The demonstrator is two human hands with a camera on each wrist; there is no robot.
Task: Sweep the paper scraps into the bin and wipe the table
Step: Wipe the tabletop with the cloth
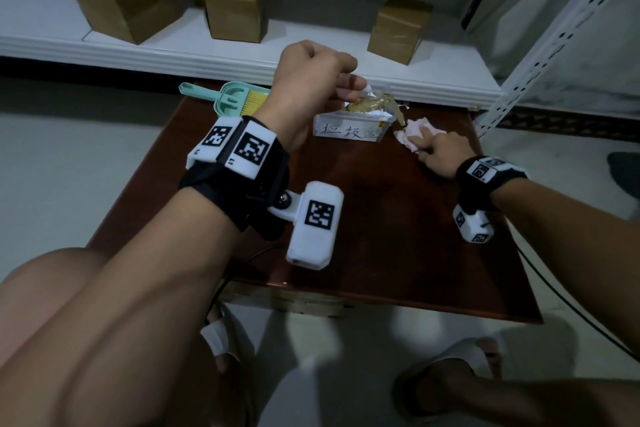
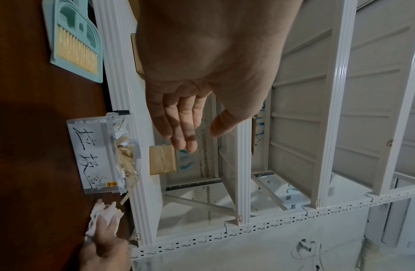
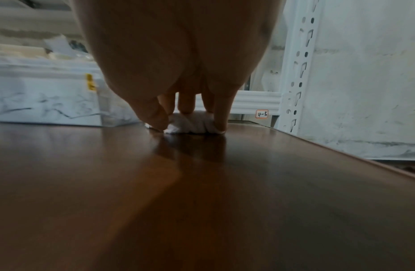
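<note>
A clear plastic bin (image 1: pixel 349 128) with a handwritten label stands at the back of the dark wooden table (image 1: pixel 381 225), full of paper scraps (image 1: pixel 372 104). My left hand (image 1: pixel 346 87) hovers just above the bin. In the left wrist view this left hand (image 2: pixel 200 137) has relaxed fingers and holds nothing, with the bin (image 2: pixel 95 157) off to one side. My right hand (image 1: pixel 433 149) presses a crumpled pale cloth (image 1: pixel 412 133) onto the table just right of the bin. In the right wrist view its fingertips (image 3: pixel 219 124) bear down around the cloth (image 3: pixel 190 126).
A mint-green dustpan with a brush (image 1: pixel 235 99) lies at the table's back left. Behind the table runs a white shelf (image 1: pixel 207 55) carrying several cardboard boxes (image 1: pixel 124 0). A perforated white rack post (image 1: pixel 554 45) rises at the right. My sandalled feet are beyond the near table edge.
</note>
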